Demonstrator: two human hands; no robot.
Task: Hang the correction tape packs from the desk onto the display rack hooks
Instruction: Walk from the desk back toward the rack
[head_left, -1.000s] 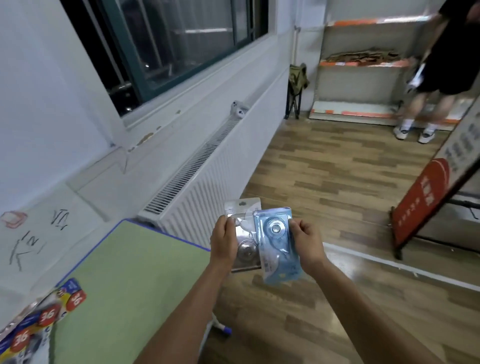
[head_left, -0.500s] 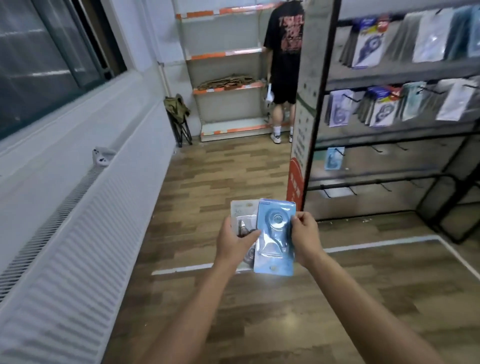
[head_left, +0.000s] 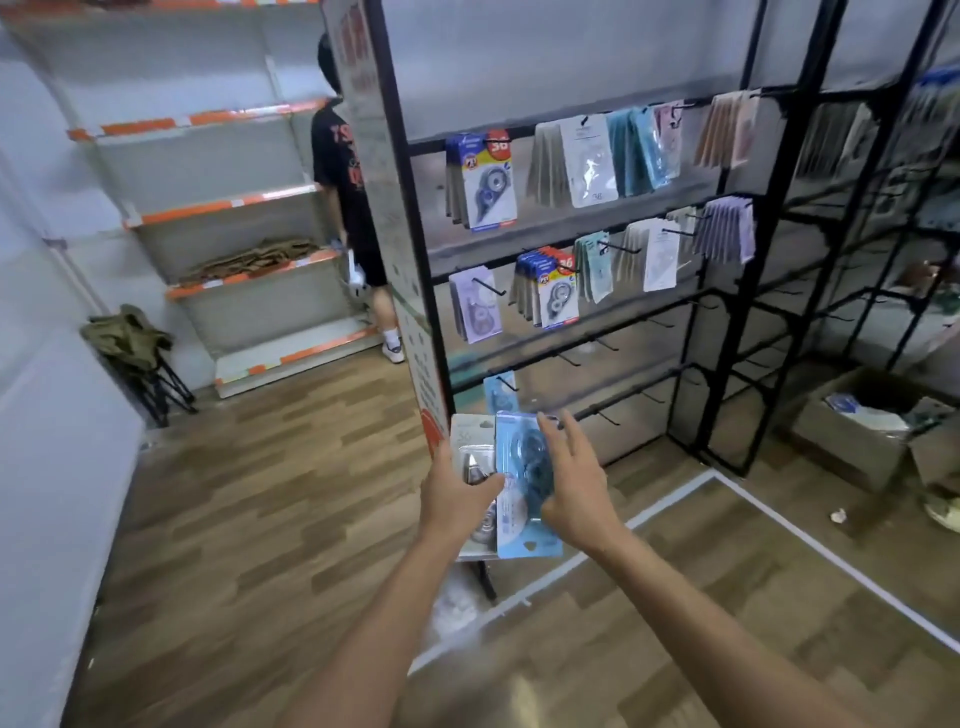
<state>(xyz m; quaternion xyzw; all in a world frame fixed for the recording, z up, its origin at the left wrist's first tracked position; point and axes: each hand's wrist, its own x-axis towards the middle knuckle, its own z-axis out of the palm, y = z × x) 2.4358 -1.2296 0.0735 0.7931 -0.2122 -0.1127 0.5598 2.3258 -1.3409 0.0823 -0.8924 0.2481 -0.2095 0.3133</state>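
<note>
A black rack (head_left: 727, 270) fills the frame's right, its lower hooks (head_left: 605, 344) bare. At lower centre, the left hand (head_left: 457, 496) pinches two packs (head_left: 511, 519); the right hand (head_left: 569, 488) rests spread-fingered on the blue one. They look light, stiff and slick: best held by the card edges.

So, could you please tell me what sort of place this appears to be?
Probably a stationery shop or stockroom: a black display rack hung with correction tape packs, orange-edged retail shelving, and a cardboard box of stock on the wooden floor.
</note>
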